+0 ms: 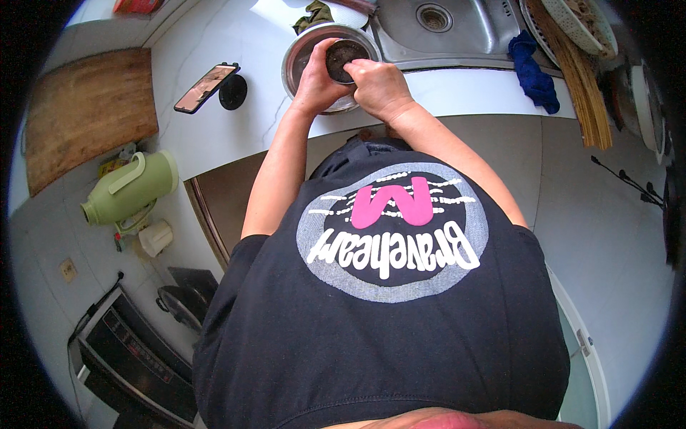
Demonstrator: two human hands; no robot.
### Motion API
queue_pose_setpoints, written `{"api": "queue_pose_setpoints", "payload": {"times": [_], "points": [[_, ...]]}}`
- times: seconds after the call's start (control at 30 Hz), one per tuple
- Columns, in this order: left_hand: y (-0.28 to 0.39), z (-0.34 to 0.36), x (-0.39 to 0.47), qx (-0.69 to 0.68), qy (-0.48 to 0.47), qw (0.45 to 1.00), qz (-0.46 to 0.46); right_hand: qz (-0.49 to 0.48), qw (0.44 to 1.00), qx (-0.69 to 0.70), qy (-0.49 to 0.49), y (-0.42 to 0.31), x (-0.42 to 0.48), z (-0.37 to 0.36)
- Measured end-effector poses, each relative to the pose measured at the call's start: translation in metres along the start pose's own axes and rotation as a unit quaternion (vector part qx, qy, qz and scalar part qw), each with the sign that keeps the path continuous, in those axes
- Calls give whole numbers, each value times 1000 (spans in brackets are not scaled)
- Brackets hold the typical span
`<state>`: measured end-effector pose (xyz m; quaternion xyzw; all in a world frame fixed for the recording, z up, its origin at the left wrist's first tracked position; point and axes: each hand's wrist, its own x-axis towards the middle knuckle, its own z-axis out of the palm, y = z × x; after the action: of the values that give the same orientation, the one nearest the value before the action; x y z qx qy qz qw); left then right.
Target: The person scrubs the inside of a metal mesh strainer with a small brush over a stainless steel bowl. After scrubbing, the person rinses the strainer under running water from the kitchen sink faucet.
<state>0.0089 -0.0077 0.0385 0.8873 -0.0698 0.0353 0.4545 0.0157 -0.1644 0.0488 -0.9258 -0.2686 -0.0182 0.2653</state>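
Over a wide metal bowl [292,67] on the white counter, my left hand [321,80] is closed around a small round container [343,56] with dark contents or a dark inside. It grips the container's left side. My right hand [378,88] is at the container's right rim, its thumb and fingertips drawn together there; whether they pinch something small is hidden. A dark green cloth-like thing [315,15] lies just behind the bowl. A phone [206,88] on a round black stand is to the left of the bowl.
A steel sink [466,27] is set in behind and right, with a dark blue cloth [533,72] at its edge. Farther right are a wooden board [581,91] and a white colander [600,32]. At left stand a wooden cutting board [91,112] and a green thermos jug [131,187].
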Motion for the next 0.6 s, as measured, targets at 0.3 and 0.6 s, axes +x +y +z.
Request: {"api": "queue_pose_setpoints", "payload": {"times": [0.3, 0.6], "points": [[-4, 1, -1, -3, 7, 1000, 0, -18, 999, -6, 25, 1, 0, 1], [-9, 5, 1, -3, 10, 1000, 5, -26, 999, 9, 44, 3, 0, 2]]}}
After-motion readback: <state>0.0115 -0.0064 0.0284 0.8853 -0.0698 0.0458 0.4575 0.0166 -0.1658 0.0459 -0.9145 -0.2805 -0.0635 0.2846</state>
